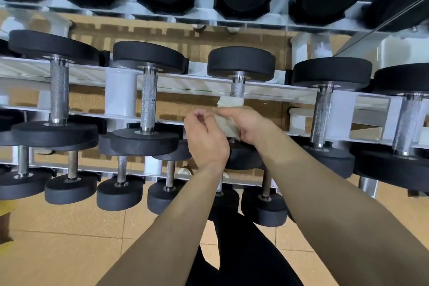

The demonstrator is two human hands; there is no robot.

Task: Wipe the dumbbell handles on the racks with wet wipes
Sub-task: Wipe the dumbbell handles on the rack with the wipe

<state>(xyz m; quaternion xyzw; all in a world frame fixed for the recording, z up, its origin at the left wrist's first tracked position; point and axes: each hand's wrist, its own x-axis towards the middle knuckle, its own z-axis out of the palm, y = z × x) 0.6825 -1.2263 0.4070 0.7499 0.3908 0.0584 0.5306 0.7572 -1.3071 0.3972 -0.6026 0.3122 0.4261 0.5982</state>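
Observation:
A white wet wipe (228, 112) is wrapped around the knurled steel handle (237, 87) of the middle dumbbell on the rack's middle tier. My right hand (247, 124) grips the wipe and the handle beneath it. My left hand (205, 137) is right beside it, fingers curled and pinching the wipe's left edge. Only the top of this handle shows above the wipe. The dumbbell's upper black head (241, 64) is in full view; its lower head is mostly hidden by my hands.
The white three-tier rack (120, 97) holds black dumbbells: bare handles (148, 100) (59, 90) to the left, others (321, 116) to the right. Smaller dumbbells (119, 189) sit on the bottom tier near my legs. Tan tiled floor (69, 227) lies below.

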